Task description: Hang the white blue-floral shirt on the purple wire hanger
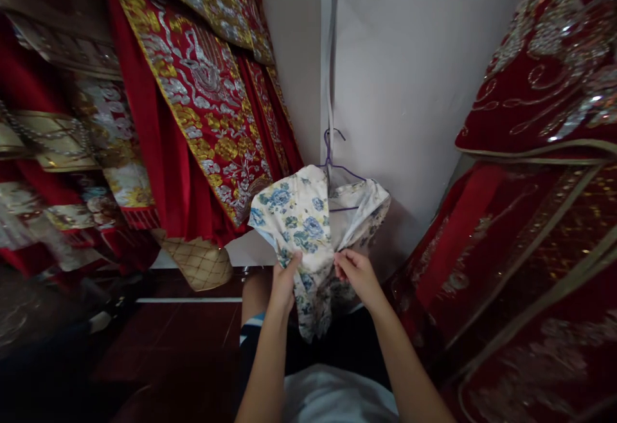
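A white garment with blue flowers (308, 217) hangs on a purple wire hanger (348, 171), in front of the pale wall. Its front edge lies apart, and the hanger's lower bar shows in the gap. My left hand (285, 281) grips the garment's lower left side, thumb on top of the cloth and the other fingers hidden behind it. My right hand (351, 270) pinches the front edge of the garment near its middle. The lower part of the cloth hangs bunched between my two hands, above my lap.
Red costumes with gold and silver embroidery (207, 82) hang on the left. More red sequinned cloth (544, 89) hangs on the right. A thin pale cord (331, 56) runs down the wall to the hanger. Dark red tiles (193, 333) cover the floor.
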A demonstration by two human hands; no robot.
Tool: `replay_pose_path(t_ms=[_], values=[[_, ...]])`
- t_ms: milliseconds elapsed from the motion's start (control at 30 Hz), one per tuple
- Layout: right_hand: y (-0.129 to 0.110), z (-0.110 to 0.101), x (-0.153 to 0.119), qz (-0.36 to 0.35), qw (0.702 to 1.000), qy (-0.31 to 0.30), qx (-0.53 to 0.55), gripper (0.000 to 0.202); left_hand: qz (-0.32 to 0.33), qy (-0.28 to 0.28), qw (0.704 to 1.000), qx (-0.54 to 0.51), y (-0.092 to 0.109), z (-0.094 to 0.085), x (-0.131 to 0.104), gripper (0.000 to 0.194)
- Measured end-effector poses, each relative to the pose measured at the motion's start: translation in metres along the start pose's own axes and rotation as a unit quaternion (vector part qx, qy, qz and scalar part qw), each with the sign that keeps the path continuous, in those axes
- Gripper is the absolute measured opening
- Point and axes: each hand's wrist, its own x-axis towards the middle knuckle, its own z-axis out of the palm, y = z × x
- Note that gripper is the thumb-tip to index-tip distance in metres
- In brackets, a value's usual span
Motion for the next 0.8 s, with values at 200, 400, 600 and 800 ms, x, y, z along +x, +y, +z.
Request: replay_pose_path(t_ms=[200, 400, 600, 800], values=[[-0.002, 0.002, -0.010, -0.002, 0.999, -0.008, -0.044, 0.028, 0.307, 0.224, 0.907, 0.184, -0.007, -0.027, 0.013, 0.035], [0.006, 0.013, -0.012, -0.022, 0.995, -0.042, -0.093, 0.021, 0.289, -0.146, 0.892, 0.315, -0.022, 0.008, -0.026, 0.011], [-0.021, 0.010, 0.014, -0.036, 0.996, -0.025, -0.073, 0.020, 0.230, -0.147, 0.908, 0.318, -0.030, 0.021, -0.035, 0.009], [-0.101, 0.013, 0.103, -0.154, 0.983, 0.079, -0.060, 0.017, 0.203, -0.216, 0.857, 0.420, -0.035, 0.018, -0.030, 0.007]])
